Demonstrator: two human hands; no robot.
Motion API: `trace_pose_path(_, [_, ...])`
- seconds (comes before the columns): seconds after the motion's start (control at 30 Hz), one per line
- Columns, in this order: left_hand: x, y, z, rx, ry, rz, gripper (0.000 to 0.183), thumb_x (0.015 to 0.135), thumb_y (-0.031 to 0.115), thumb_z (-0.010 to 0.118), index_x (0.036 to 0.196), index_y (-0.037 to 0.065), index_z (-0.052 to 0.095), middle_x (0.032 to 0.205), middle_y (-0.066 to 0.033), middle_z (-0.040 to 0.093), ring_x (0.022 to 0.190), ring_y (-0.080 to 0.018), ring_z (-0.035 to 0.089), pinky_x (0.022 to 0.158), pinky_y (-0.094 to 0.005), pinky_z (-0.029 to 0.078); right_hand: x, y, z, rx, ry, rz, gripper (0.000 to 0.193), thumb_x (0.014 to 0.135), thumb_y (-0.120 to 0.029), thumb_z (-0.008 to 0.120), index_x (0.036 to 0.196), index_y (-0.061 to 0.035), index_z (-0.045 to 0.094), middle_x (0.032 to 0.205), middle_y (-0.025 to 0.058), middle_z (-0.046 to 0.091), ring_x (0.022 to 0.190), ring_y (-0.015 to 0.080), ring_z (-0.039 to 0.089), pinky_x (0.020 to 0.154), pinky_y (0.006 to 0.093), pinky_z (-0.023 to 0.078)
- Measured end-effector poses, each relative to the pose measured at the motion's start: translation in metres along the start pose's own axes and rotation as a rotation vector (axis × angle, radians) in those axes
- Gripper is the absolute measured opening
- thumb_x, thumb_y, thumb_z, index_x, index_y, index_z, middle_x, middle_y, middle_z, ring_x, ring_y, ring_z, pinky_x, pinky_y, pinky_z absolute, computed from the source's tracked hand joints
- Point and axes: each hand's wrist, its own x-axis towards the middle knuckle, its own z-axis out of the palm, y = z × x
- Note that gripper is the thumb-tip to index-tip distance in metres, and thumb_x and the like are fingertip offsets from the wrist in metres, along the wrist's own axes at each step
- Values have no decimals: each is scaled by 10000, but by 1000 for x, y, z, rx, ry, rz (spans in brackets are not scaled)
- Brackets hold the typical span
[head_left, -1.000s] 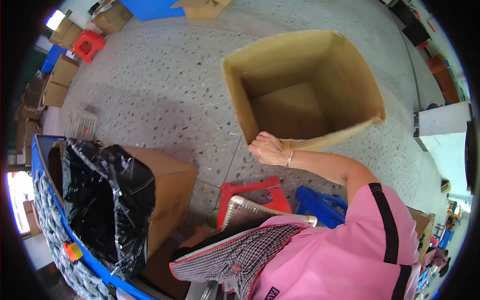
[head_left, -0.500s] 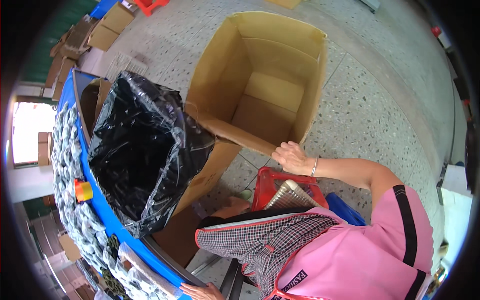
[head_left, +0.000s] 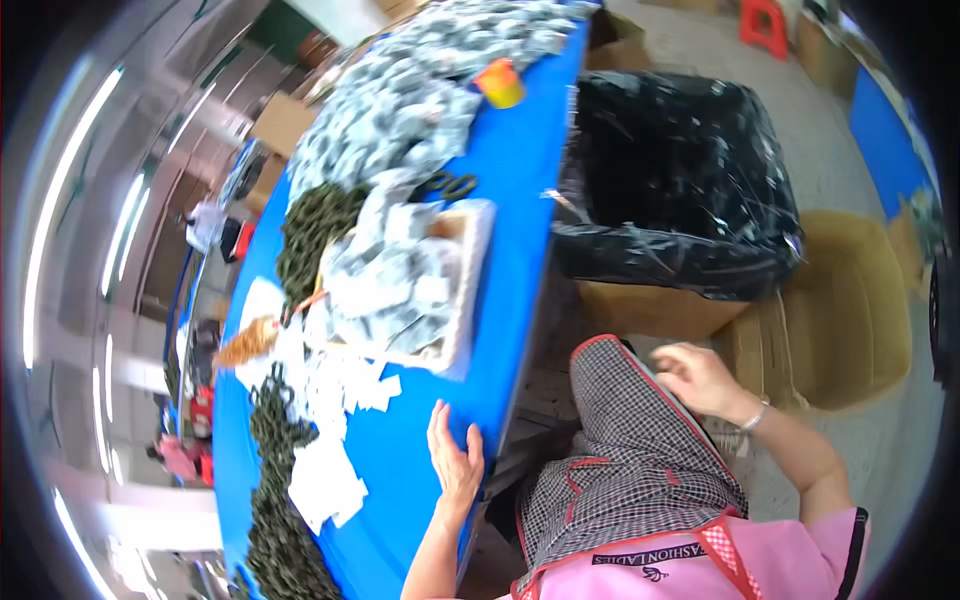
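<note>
My left hand rests at the near edge of the blue table, fingers stretched out and holding nothing. Close to it lie scattered white paper slips and a long pile of dark green loops. My right hand hovers beside my checked apron, fingers loosely bent and apart, with nothing seen in them. Just beyond it stands a cardboard box lined with a black plastic bag. An open cardboard box is to its right, apart from my hand.
A white-rimmed tray on the table holds clear-bagged pieces. Farther back spreads a large heap of similar bags, with a yellow and orange container at its edge. A red stool stands at the far right.
The view has swung left toward the table. My right hand has let go of the open box's rim. My left hand, earlier at the table edge, now shows on the tabletop.
</note>
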Motion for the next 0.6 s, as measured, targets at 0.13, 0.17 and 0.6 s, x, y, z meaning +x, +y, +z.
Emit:
trace_pose_path(0.13, [-15, 1, -11, -200, 15, -173, 452, 829, 64, 629, 1233, -53, 465, 1193, -255, 539, 1103, -385, 537, 958, -418, 428, 88, -101, 75, 490, -360, 36, 356, 855, -216, 659, 1096, 26, 555, 889, 82, 624, 732, 161, 623, 655, 321, 515])
trace_pose_path(0.17, [-16, 0, -12, -207, 38, -165, 427, 839, 75, 626, 1223, -43, 481, 1155, -244, 560, 1073, -365, 558, 934, -406, 441, 120, -120, 95, 509, -217, 163, 352, 842, -206, 663, 1072, 40, 561, 871, 84, 618, 719, 174, 619, 652, 331, 521])
trace_pose_path(0.6, [134, -140, -84, -64, 412, -41, 277, 842, 18, 503, 1113, -3, 554, 1025, -201, 624, 973, -382, 567, 844, -415, 452, 225, -134, 164, 537, 152, 383, 180, 718, 1, 556, 887, 29, 611, 814, 81, 600, 691, 249, 602, 610, 386, 516])
